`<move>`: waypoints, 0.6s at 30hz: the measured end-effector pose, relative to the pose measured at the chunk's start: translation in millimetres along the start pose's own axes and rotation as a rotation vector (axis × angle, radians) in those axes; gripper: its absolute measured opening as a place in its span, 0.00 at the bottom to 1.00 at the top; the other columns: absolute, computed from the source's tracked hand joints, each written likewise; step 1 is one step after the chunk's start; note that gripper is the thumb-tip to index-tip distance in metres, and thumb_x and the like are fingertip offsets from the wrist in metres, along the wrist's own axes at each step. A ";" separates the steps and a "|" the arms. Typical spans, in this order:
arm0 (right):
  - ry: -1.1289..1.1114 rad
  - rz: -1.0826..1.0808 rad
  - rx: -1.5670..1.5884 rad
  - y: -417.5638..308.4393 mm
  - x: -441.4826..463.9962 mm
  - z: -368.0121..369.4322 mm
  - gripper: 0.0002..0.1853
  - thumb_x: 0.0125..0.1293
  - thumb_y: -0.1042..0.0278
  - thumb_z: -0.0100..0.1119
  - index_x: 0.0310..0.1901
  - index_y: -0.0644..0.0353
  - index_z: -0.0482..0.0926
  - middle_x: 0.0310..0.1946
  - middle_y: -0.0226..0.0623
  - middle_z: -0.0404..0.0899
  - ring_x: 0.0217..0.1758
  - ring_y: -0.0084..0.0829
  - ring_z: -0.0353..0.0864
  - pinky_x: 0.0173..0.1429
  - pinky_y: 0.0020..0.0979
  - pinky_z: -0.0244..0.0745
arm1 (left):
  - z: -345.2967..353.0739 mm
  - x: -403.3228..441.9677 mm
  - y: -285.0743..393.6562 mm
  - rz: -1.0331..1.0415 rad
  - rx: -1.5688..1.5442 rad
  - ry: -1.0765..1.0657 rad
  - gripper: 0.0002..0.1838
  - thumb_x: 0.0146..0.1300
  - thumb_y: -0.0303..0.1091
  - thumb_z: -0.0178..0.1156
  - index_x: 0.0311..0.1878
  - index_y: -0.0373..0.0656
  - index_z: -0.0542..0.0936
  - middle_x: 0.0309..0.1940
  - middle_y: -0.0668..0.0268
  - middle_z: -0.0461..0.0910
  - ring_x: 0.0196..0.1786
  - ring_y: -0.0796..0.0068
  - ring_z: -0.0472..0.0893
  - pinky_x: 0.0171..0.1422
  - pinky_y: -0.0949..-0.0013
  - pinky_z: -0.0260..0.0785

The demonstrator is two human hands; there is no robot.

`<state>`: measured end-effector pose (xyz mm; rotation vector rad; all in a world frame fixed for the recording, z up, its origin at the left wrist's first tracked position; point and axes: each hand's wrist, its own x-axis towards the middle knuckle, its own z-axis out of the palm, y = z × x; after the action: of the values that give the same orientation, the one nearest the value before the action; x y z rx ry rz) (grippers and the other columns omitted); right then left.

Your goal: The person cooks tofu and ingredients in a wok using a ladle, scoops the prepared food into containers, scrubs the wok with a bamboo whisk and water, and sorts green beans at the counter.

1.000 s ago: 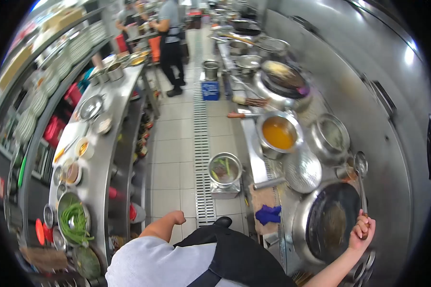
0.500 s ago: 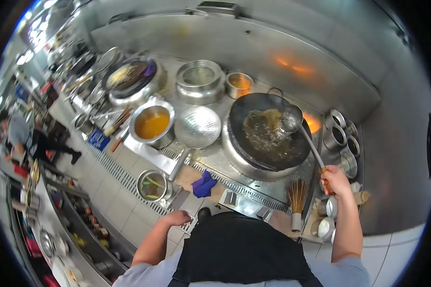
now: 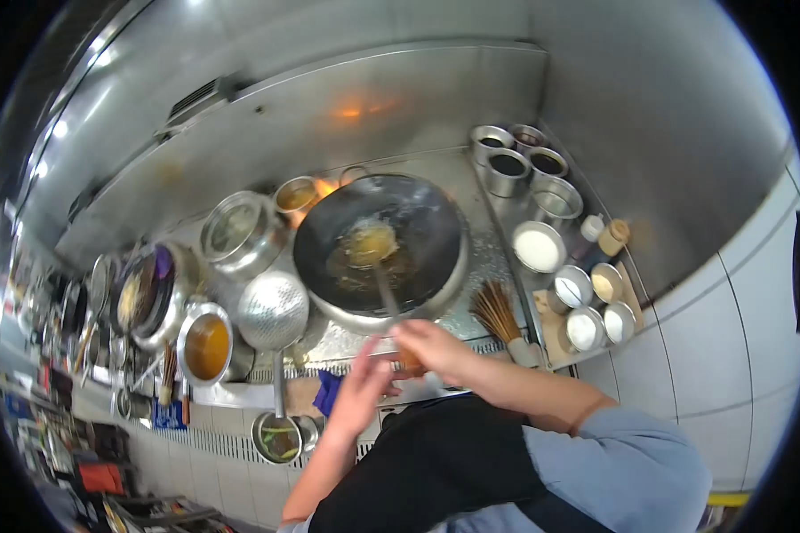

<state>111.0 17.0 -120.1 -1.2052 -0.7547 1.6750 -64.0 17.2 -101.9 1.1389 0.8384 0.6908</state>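
A ladle with a wooden handle dips into the large black wok, its bowl in the liquid near the middle. My right hand is closed round the ladle's handle at the wok's front edge. Just left of it is my left hand, raised beside the handle, fingers apart and holding nothing that I can make out. Orange flame shows behind the wok's back left rim.
Left of the wok lie a perforated strainer, a pot of orange liquid and a lidless steel pot. A bamboo brush is at the right, beside several seasoning containers. A purple cloth lies at the front.
The view has swung right. My left hand has come up beside my right hand. The ladle has moved from the wok's right side to its middle, still in my right hand.
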 end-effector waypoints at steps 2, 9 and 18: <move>-0.193 -0.213 -0.197 -17.7 -19.0 3.5 0.29 0.71 0.48 0.51 0.62 0.63 0.68 0.25 0.30 0.73 0.19 0.21 0.74 0.22 0.28 0.72 | -10.0 -4.6 27.6 -0.057 -0.248 0.094 0.32 0.69 0.42 0.53 0.72 0.47 0.56 0.53 0.52 0.76 0.39 0.66 0.83 0.40 0.69 0.78; 0.500 0.063 -1.543 57.7 -31.2 -166.7 0.30 0.57 0.54 0.63 0.57 0.62 0.70 0.46 0.55 0.77 0.50 0.50 0.78 0.53 0.47 0.74 | -88.1 -7.3 32.0 0.071 0.960 0.319 0.36 0.58 0.30 0.62 0.69 0.41 0.60 0.53 0.48 0.75 0.46 0.55 0.81 0.50 0.59 0.75; 0.527 0.183 -1.131 117.4 -32.2 -245.7 0.44 0.55 0.61 0.63 0.70 0.60 0.52 0.49 0.52 0.74 0.51 0.48 0.78 0.56 0.45 0.74 | 10.1 95.1 -50.3 0.488 1.586 0.118 0.44 0.54 0.45 0.65 0.71 0.39 0.57 0.72 0.48 0.54 0.75 0.49 0.53 0.75 0.51 0.49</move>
<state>308.5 -66.5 -291.1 -2.4121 -1.3167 0.8887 -3.2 76.6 -168.5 2.8046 1.2330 0.3813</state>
